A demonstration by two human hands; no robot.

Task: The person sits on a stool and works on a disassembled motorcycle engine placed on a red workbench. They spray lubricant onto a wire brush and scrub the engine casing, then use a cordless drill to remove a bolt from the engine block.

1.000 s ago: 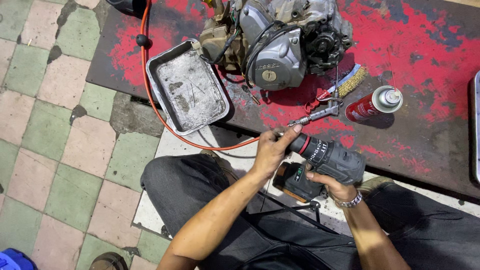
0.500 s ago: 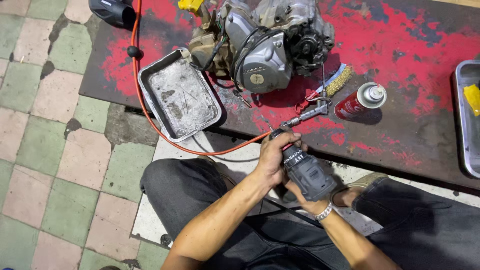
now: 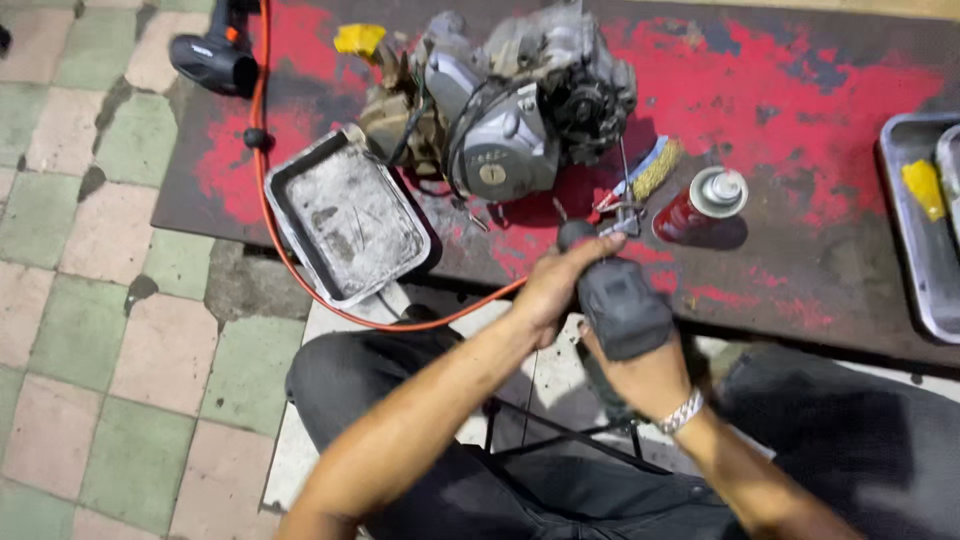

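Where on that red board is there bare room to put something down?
The board is bare on its right part, between the spray can and the metal tray at the right edge. It is crowded around the engine, where the wire brush and greasy tray lie.

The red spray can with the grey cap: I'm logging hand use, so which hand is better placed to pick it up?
Probably the left hand: it only touches the front of the dark grey power drill, near the red spray can with the grey cap. The right hand carries the drill from below.
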